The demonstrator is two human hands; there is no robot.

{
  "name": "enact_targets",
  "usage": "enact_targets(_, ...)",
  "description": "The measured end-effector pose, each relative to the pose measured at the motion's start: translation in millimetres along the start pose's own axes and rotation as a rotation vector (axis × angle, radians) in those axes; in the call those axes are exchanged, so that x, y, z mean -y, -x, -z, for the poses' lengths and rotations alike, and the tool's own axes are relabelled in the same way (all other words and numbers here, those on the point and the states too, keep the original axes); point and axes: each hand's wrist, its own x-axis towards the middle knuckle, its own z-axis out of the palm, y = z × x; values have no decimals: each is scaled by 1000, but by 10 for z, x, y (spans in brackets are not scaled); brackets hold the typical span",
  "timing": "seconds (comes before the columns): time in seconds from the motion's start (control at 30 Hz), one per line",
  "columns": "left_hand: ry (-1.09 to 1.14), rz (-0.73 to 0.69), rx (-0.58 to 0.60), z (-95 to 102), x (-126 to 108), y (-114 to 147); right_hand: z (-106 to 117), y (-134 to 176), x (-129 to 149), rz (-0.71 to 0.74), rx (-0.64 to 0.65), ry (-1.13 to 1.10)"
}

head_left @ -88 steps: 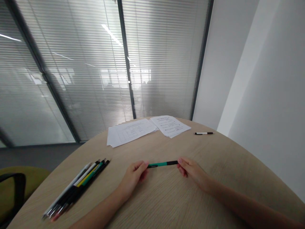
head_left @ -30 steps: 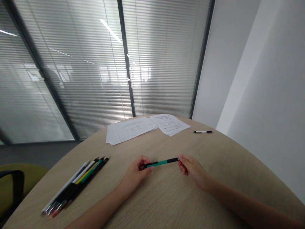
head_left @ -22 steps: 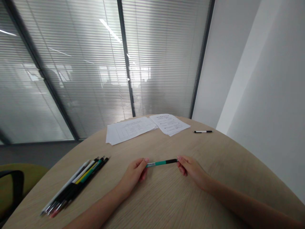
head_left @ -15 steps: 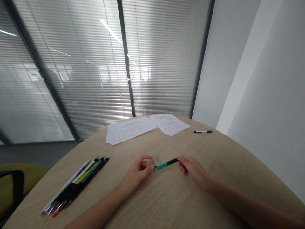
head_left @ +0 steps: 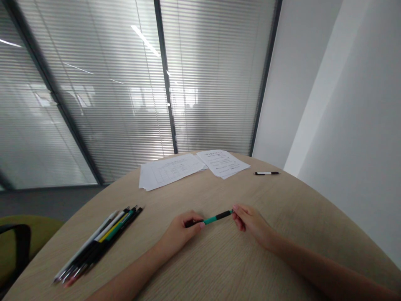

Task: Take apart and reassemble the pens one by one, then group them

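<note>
A green and black pen [head_left: 216,218] is held slightly tilted above the table, between both hands. My left hand [head_left: 181,229] is closed on its left part, with thumb and index finger around the barrel; a dark end shows inside the grip. At the other end, the fingertips of my right hand [head_left: 250,221] pinch the pen's tip, which they mostly hide. To the left lies a bundle of pens [head_left: 100,244] side by side, in white, black, yellow and green.
Printed paper sheets [head_left: 171,169] lie at the far side of the wooden table [head_left: 219,267], beside a second stack of sheets [head_left: 223,164]. A white and black pen [head_left: 267,173] rests at the far right. A green chair [head_left: 37,234] stands at the left edge.
My left thumb and fingers have closed further around the pen's left part, where the index finger was raised before. The right hand keeps its pinch, with little movement.
</note>
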Motion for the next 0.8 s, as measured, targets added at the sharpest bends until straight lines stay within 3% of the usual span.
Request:
enact_targets(0.3,217,213,-179,-5,-49,0,4,-9,-7,32,-51,18)
enact_targets(0.5,268,242,-290,37,-50,-21,68,-40,-21,118,-205,358)
enact_targets(0.63,286,242,-322,47,-48,-22,67,-17,-25,275,-118,581)
enact_targets(0.8,306,248,-313,39,-31,-20,48,4,-52,329,-57,635)
